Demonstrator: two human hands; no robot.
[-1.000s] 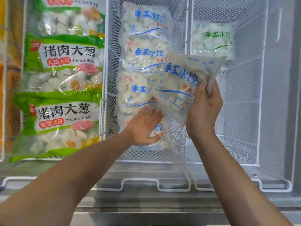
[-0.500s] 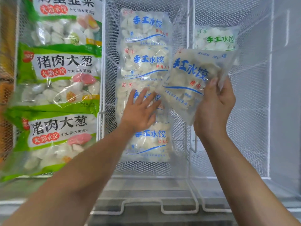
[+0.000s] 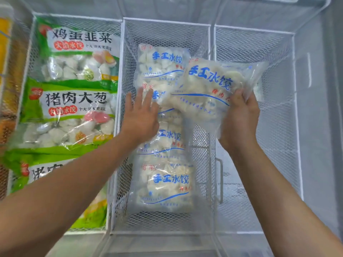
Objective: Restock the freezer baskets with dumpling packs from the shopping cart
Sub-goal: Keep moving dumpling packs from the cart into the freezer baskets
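Head view, looking down into freezer with three white wire baskets side by side. Middle basket (image 3: 167, 25): column of clear dumpling packs with blue lettering, overlapping from far end to near end; nearest pack (image 3: 165, 186) flat on mesh floor, farthest pack (image 3: 161, 62) up by far wall. Left hand (image 3: 141, 117) laid flat on the column about midway, fingers straight and spread, palm down, gripping nothing. Right hand (image 3: 239, 117) curled round near right corner of a held pack (image 3: 209, 86), thumb on top, fingers underneath. Held pack same clear type, blue lettering, some red characters; tilted, raised above the stacked packs, straddling wire divider between middle basket and right basket (image 3: 295, 117). Left edge of held pack overlapping the column, just beside left fingertips; touching or not, cannot tell. Right basket mostly bare mesh; edge of something pale just visible behind held pack, possibly another pack, too hidden to say. Left basket (image 3: 78, 17): larger green-and-white dumpling bags (image 3: 74, 108) lying overlapped, black characters, red label bands, dumplings showing through clear windows; nearest bag partly hidden under left forearm. Far left edge: blurred orange and yellow items behind mesh, unidentifiable. Freezer wall grey at right.
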